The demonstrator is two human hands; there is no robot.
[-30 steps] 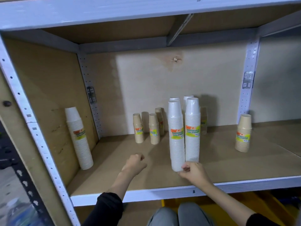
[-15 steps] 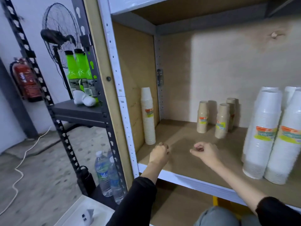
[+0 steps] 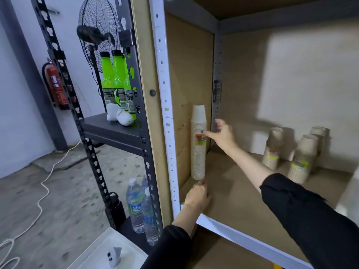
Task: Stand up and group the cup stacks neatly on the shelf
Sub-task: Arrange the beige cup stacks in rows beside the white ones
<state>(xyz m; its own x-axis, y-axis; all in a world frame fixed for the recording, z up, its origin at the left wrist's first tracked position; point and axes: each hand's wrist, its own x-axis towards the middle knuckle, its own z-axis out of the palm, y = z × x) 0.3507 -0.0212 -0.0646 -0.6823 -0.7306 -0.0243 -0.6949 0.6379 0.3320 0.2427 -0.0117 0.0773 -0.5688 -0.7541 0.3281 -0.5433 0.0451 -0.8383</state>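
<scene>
Plywood shelf point(image 3: 242, 191) bears a tall cup stack point(image 3: 198, 152). Right hand point(image 3: 223, 134), spread, touches its label; left hand point(image 3: 197, 197) curls at its base, grip unclear.

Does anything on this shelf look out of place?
Yes: the tall stack stands alone by the left wall, far from the brown stacks grouped at the back.

Open passage over shelf point(image 3: 242, 193) between tall cup stack point(image 3: 198, 152) at side wall point(image 3: 184, 74), short stacks point(image 3: 300, 160) at back.
</scene>
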